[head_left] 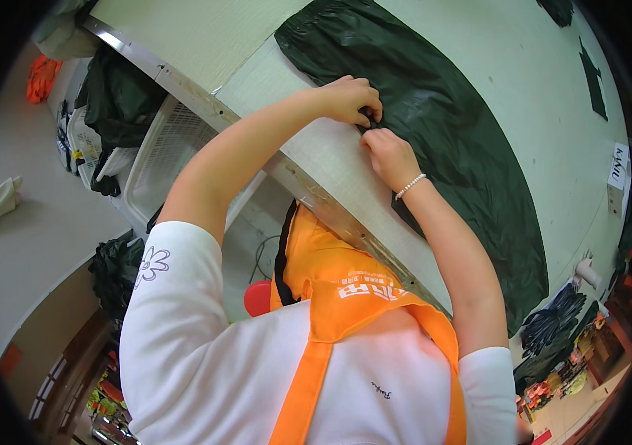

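A long dark green garment (442, 119) of smooth, slightly shiny cloth lies across the pale worktable (538, 96). One end of it, at the far left, looks gathered. Along its near edge my left hand (353, 100) pinches a small bunched bit of the dark cloth, fingers curled. Just below and to the right, my right hand (391, 157) is closed on the same edge, thumb and fingers pressed together. The two hands almost touch. Whatever lies between the fingertips is mostly hidden.
White plastic baskets (154, 159) with dark cloth (115, 96) stand left of the table's metal edge (323, 208). A red round seat (258, 298) shows beneath. Rightward on the table are a dark strip (593, 80), a white box (618, 182) and a dark bundle (553, 325).
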### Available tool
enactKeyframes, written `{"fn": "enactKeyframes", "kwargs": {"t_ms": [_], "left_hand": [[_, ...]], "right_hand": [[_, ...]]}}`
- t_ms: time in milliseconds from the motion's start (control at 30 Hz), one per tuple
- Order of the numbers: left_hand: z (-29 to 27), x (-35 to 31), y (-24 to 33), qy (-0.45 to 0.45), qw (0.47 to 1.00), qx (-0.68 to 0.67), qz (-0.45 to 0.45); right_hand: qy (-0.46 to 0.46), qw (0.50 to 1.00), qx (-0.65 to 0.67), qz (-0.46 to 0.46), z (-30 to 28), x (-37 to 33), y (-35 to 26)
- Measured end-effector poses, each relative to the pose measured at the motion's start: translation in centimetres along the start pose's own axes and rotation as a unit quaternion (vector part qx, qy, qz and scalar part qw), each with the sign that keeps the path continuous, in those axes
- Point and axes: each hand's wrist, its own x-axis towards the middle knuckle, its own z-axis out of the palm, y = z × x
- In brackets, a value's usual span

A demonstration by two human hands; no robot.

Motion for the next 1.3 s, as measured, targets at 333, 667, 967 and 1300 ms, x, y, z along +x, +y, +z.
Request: {"fn": "enactKeyframes", "kwargs": {"t_ms": [333,667,967,1300], "left_hand": [[0.5,-0.4,0.5,0.034,0.999,0.024,0.013],[5.4,1.1,11.3,0.195,0.975,0.101,0.018],[11.9,3.2,18.8,-0.006,0.983,0.166,-0.074],[12.1,0.4,19.0,-0.102,0.952,0.255,-0.136]], "right_hand": [[-0.257,0.759,0.509,0.316,-1.0,-5.9,-9.0],[0.183,0.91,-0.087,0.363,-4.6,-17.2,-0.1],[0.13,0.677,-0.116,0.715,-5.2,-36.9,7.2],[0.224,0.675,-0.198,0.675,-16.1,-48.8,18.3]]}}
